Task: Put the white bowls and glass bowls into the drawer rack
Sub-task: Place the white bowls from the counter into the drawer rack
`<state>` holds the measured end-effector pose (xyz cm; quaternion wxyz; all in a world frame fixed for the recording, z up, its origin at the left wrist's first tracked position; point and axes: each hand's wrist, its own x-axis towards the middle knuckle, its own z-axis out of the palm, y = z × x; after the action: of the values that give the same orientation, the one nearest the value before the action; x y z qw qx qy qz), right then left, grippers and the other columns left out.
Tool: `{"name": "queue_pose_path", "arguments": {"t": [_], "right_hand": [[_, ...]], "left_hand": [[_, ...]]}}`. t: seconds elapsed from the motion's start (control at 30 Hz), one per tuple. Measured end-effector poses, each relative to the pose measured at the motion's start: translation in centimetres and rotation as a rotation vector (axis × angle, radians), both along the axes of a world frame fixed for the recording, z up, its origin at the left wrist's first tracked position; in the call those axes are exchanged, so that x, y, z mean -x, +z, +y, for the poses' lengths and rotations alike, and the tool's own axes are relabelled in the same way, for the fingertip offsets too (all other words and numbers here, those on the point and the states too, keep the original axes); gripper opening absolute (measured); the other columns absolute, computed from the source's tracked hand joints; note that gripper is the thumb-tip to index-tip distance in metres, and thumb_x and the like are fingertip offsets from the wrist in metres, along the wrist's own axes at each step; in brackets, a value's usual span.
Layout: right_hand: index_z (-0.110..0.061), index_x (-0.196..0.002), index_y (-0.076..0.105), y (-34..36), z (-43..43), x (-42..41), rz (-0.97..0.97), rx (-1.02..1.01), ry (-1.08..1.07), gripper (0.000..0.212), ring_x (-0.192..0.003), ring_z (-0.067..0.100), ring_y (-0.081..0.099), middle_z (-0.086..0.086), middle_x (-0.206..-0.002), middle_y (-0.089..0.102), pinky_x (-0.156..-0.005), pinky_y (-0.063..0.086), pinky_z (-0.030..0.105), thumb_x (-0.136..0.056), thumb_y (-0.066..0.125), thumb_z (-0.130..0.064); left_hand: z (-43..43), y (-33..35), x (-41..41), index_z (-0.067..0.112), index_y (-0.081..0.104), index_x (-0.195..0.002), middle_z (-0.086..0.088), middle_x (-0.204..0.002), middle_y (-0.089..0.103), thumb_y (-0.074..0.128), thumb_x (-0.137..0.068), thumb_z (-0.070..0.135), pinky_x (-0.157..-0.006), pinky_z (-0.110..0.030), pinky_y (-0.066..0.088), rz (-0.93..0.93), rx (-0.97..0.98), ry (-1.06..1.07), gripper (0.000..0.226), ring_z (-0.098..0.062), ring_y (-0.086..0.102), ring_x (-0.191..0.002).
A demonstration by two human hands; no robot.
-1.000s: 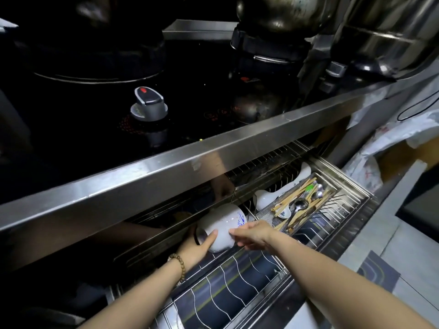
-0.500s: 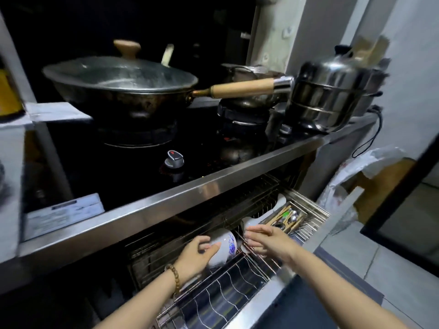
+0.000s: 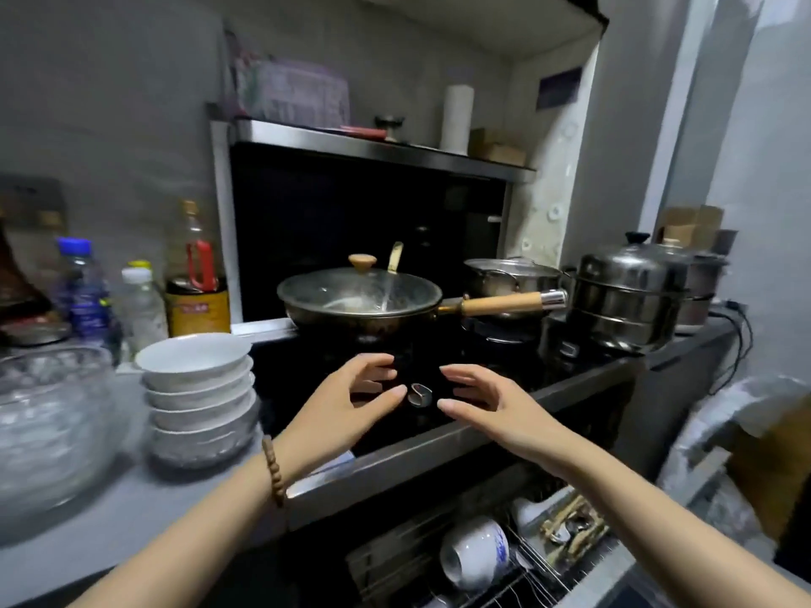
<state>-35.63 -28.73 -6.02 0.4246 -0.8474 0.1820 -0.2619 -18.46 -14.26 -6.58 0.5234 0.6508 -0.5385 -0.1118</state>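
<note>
Down in drawer rack: one blue-patterned bowl on its side, done. On surface at your left: white bowl stack and glass bowl not yet racked. Your left hand and right hand are empty, fingers spread.

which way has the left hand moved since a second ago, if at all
Yes: the left hand left the bowl and rose from below the steel edge to above it, now empty.

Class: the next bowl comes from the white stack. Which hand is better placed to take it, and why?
Probably the left hand: empty, and nearer the stack of white bowls; the right hand would have to reach across it.
</note>
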Motion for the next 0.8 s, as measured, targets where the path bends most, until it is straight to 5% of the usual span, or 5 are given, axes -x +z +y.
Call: {"name": "queue_pose_path", "arguments": {"t": [0.07,0.23,0.37,0.63,0.8], "right_hand": [[-0.036,-0.124,0.053,1.8,1.8,-2.1,-0.016,0.069,0.060,0.046,-0.125,0.001,0.048,-0.011,-0.133,0.053,-0.095,0.045,0.013,-0.081,0.069,-0.034],[-0.031,-0.133,0.049,4.3,5.8,-7.2,-0.015,0.143,0.161,0.055,-0.129,0.007,0.045,-0.013,-0.139,0.048,-0.107,0.042,0.033,-0.082,0.068,-0.036],[-0.030,-0.134,0.047,4.8,8.0,-11.2,-0.014,0.145,0.234,0.058,-0.128,0.006,0.046,-0.014,-0.140,0.047,-0.103,0.041,0.025,-0.081,0.069,-0.038],[-0.032,-0.127,0.051,4.2,10.0,-17.9,0.004,0.136,0.323,0.051,-0.119,0.003,0.046,-0.025,-0.122,0.048,-0.093,0.037,0.019,-0.081,0.070,-0.037],[-0.024,-0.118,0.062,3.2,9.5,-20.6,0.030,0.167,0.290,0.041,-0.124,0.007,0.048,-0.009,-0.133,0.053,-0.098,0.036,0.020,-0.080,0.071,-0.035]], "left_hand": [[2.8,2.2,-1.8,0.038,0.053,-0.120,0.017,-0.113,0.064,0.065,-0.078,0.046,-0.093,-0.022,0.045,-0.062,0.035,0.063,0.044,0.002,0.059,-0.107],[8.7,5.4,-6.0,0.034,0.053,-0.117,0.016,-0.113,0.063,0.062,-0.067,0.056,-0.094,-0.026,0.046,-0.121,0.067,0.233,0.055,-0.003,0.058,-0.109],[12.2,6.0,-9.6,0.028,0.053,-0.121,0.014,-0.113,0.062,0.067,-0.076,0.045,-0.090,-0.021,0.043,-0.176,0.026,0.350,0.050,-0.004,0.056,-0.109],[15.3,5.3,-14.7,0.024,0.047,-0.129,0.006,-0.131,0.054,0.066,-0.075,0.052,-0.091,-0.021,0.037,-0.320,-0.193,0.515,0.063,-0.006,0.049,-0.111],[14.6,4.5,-16.4,0.025,0.045,-0.131,0.003,-0.134,0.054,0.060,-0.070,0.067,-0.097,-0.028,0.041,-0.405,-0.383,0.523,0.075,-0.013,0.049,-0.120]]}}
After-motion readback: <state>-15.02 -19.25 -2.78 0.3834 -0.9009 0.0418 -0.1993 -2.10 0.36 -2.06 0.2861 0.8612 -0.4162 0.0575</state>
